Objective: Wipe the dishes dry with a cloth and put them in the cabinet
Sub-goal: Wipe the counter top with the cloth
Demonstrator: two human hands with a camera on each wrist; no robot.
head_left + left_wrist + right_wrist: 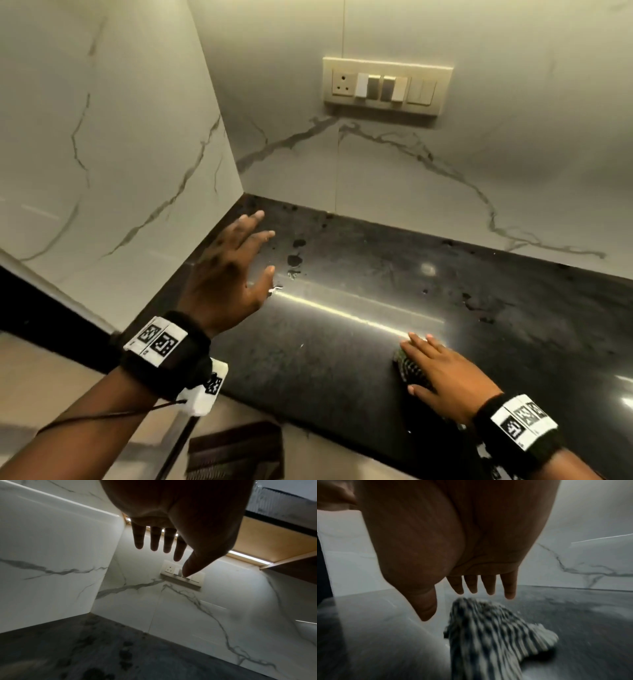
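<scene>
Head view: the left hand (226, 270), empty with fingers straight and spread, hovers over the black countertop (325, 359) at 9 o'clock. The right hand (448, 377), fingers straight, hides most of the checked cloth (409, 370) at 4 o'clock. Only the right wrist view shows the cloth crumpled and blurred on the counter, fingertips (510, 593) clear of it. Only the left wrist view shows the lit cabinet underside (267, 543) at 2 o'clock.

A home kitchen: a dark polished stone countertop (359, 284) spotted with water drops (294, 260) lies under the left hand (226, 270) and the right hand (448, 377). Marble-veined wall tiles (394, 178) meet in a corner beyond the left hand. A socket-and-switch plate (387, 85) sits on the wall ahead of both. A wall cabinet (265, 540) with a light strip (248, 558) hangs above the left hand.
</scene>
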